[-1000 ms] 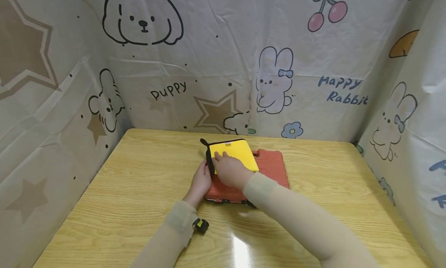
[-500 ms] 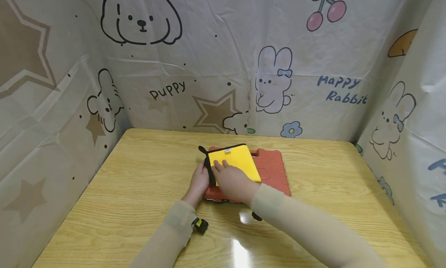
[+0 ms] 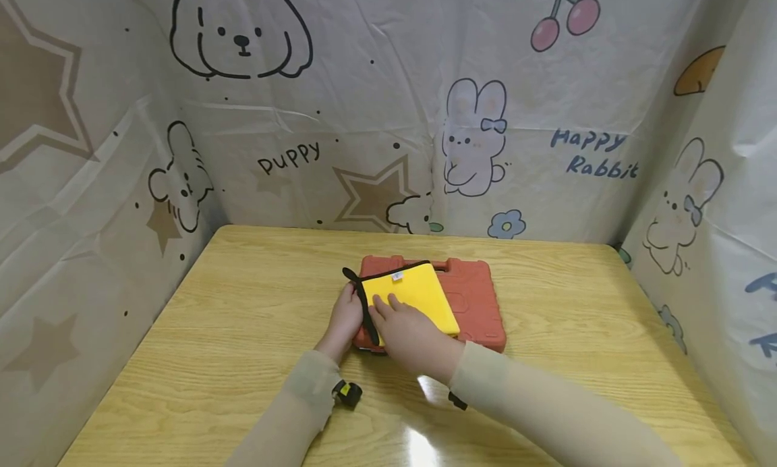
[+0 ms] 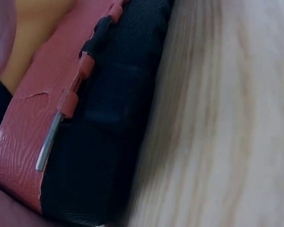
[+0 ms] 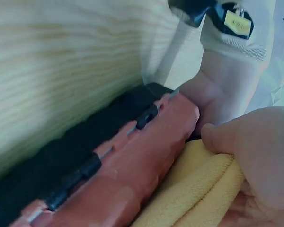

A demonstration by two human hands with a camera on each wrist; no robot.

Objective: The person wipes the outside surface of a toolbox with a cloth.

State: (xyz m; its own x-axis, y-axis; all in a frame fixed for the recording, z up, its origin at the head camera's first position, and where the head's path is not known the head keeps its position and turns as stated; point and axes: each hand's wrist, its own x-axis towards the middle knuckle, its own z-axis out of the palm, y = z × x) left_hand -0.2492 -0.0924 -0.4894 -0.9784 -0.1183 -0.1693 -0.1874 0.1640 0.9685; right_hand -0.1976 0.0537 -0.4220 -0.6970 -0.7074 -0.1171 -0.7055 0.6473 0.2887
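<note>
A red plastic carrying case (image 3: 479,305) with a black lower half (image 4: 104,109) lies on the table, its moulded handle on the far side. My left hand (image 3: 344,318) grips the case at its left side. Over the lid lies a folded yellow cloth (image 3: 419,288) with black edging, a black loop at its far left corner and a small white tag. My right hand (image 3: 413,335) presses on the cloth, fingers stretched over it. In the right wrist view, my right thumb (image 5: 222,137) lies at the cloth's folded edge, beside the case's hinge side.
The wood-grain table (image 3: 243,285) extends around the case. A printed curtain (image 3: 273,116) with cartoon animals hangs behind and at both sides. A black wrist camera (image 3: 349,393) is strapped under the left wrist.
My right hand and the yellow cloth have slid toward me over the lid, uncovering more of its far edge. My left hand stays at the case's left side.
</note>
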